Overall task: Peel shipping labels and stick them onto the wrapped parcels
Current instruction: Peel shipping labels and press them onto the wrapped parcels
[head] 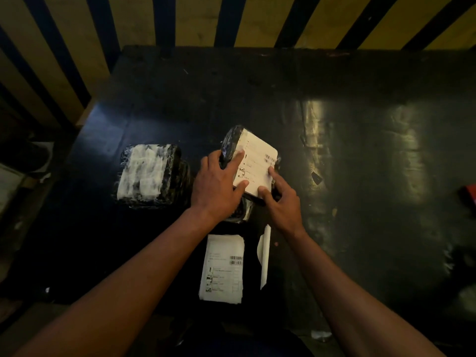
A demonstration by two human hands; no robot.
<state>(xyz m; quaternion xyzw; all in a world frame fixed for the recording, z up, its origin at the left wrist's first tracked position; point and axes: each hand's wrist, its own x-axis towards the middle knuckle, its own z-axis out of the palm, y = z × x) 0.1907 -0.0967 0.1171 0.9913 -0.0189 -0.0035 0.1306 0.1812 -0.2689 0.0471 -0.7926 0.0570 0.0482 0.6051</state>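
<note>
At a dark worktable [334, 104] set before a slatted wall [134, 24], a person smooths a shipping label [257, 161] onto a black-wrapped parcel [230, 144] that lies near the table's middle, turned at an angle. The label already covers most of the parcel's top face, so this parcel looks close to finished, with only the pressing-down of edges apparently left. A second wrapped parcel [149, 173], well to the left, shows a pale patch under its film; whether that is a label cannot be told. Nearer the person, a further printed label sheet [224, 269] lies flat and unused, and just beside it a narrow white strip [265, 256] that may be peeled backing, which suggests at least one more label remains to be applied. The left hand [216, 186] reaches in from the near left, fingers spread and fairly straight, fingertips pressing the label's left edge while the palm rests against the parcel's side. The right hand [282, 199] comes from the near right, its fingers slightly bent and parted, tips pressing the label's lower right corner and edge.
</note>
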